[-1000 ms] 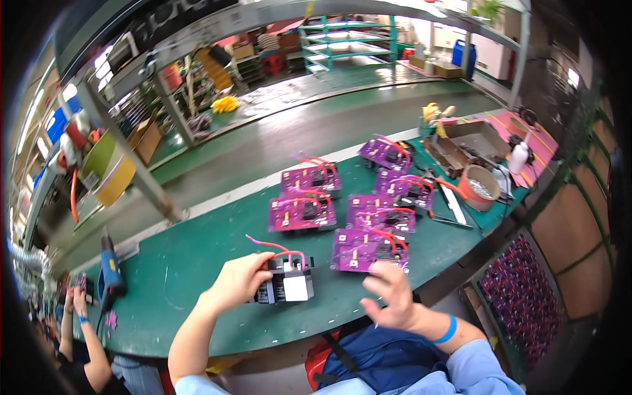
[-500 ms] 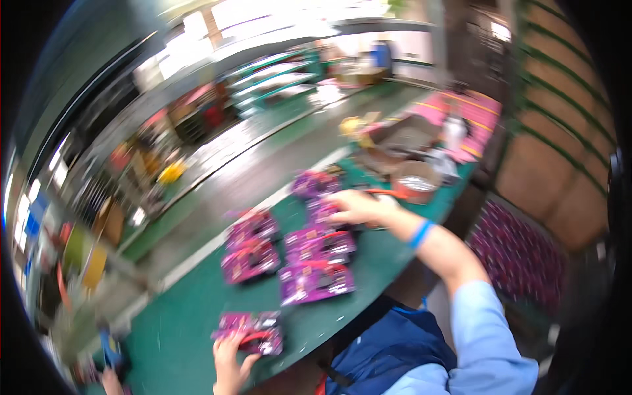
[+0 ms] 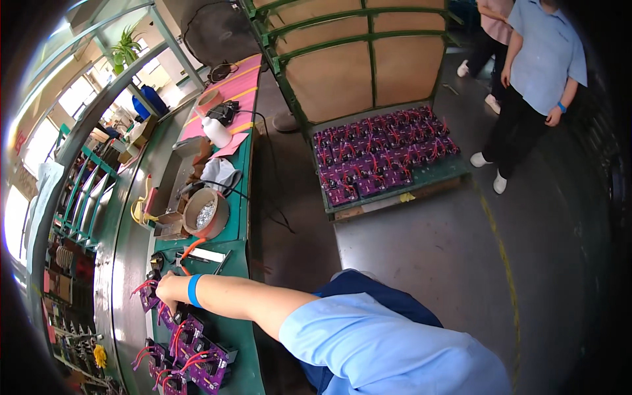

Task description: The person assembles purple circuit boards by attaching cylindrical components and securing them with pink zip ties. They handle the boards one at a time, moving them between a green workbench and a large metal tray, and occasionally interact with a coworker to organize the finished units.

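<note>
My right hand, with a blue band on its wrist, reaches left across the green bench. Its fingers curl down over a purple circuit board with red wires at the bench's far side. More purple boards lie side by side just below that hand, toward the lower left. My blue sleeve fills the lower middle of the view. My left hand is out of the picture.
A round tub of small metal parts, a white bottle, a grey cloth and a tape roll lie further along the bench. A green cart carries several purple boards. A person in a blue shirt stands at the upper right.
The view has swung to the right, off the bench and onto the floor and cart. My left hand and the board it held have left the picture. My right hand stays on the far boards.
</note>
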`<control>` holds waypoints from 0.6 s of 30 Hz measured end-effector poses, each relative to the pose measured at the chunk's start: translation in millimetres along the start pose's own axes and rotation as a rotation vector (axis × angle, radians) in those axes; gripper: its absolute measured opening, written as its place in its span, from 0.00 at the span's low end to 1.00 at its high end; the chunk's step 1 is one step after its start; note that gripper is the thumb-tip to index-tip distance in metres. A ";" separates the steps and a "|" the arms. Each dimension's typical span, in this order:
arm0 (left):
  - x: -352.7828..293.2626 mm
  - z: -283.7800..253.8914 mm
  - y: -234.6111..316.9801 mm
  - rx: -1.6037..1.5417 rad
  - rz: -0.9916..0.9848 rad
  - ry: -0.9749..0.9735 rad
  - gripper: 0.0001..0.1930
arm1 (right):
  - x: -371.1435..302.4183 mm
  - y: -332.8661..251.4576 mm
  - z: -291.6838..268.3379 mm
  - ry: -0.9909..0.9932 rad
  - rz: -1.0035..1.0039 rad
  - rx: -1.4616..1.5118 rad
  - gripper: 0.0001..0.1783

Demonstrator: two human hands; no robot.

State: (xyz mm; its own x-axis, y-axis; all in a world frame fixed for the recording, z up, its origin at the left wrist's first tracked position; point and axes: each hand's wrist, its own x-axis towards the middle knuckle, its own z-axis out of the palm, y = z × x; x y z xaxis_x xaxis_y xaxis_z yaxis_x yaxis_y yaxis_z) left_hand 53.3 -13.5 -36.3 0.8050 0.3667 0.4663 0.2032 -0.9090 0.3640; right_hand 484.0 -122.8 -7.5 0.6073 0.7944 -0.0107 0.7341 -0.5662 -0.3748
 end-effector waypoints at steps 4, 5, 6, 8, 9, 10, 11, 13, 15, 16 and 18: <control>14.7 -0.1 16.4 0.131 0.083 0.009 0.23 | 11.1 -6.2 -1.8 -0.020 -0.071 -0.016 0.36; 14.5 -4.4 17.2 0.169 0.094 0.011 0.24 | 6.5 -12.3 -4.9 0.000 -0.106 -0.026 0.35; 17.0 -4.5 20.2 0.192 0.118 0.011 0.24 | 0.2 -9.5 -3.7 0.041 -0.105 0.000 0.34; 18.1 -10.4 8.0 0.027 0.077 -0.098 0.27 | -0.6 -11.1 -1.1 0.132 -0.128 0.060 0.33; 25.0 -10.1 -11.1 -0.183 0.046 -0.225 0.28 | -7.2 -0.3 -4.6 0.164 -0.099 0.016 0.33; 30.3 -14.5 -17.1 -0.377 -0.011 -0.344 0.30 | -8.3 -0.7 -4.8 0.183 -0.098 -0.023 0.33; 36.2 -24.8 -21.1 -0.200 0.098 -0.411 0.32 | -9.5 -0.4 -5.5 0.203 -0.096 -0.062 0.33; 56.1 -43.3 -9.6 0.149 0.325 -0.529 0.35 | -13.6 -0.2 -11.9 0.179 -0.107 -0.085 0.34; 56.0 -35.5 -33.8 0.055 0.228 -0.600 0.39 | -17.3 -9.9 -11.3 0.238 -0.129 -0.145 0.35; 57.0 -35.3 -36.9 0.087 0.182 -0.656 0.39 | -16.8 -13.2 -11.9 0.230 -0.148 -0.146 0.35; 51.8 -35.0 -36.0 0.214 0.171 -0.662 0.35 | -14.2 -19.3 -3.0 0.377 -0.186 -0.284 0.33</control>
State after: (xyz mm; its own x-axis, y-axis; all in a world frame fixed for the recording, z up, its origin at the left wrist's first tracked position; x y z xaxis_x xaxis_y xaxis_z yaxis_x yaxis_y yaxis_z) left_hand 68.1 45.2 3.0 0.9908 0.0800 -0.1095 0.0942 -0.9868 0.1315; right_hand 462.2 -123.9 2.7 0.4872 0.7828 0.3872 0.8622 -0.5016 -0.0706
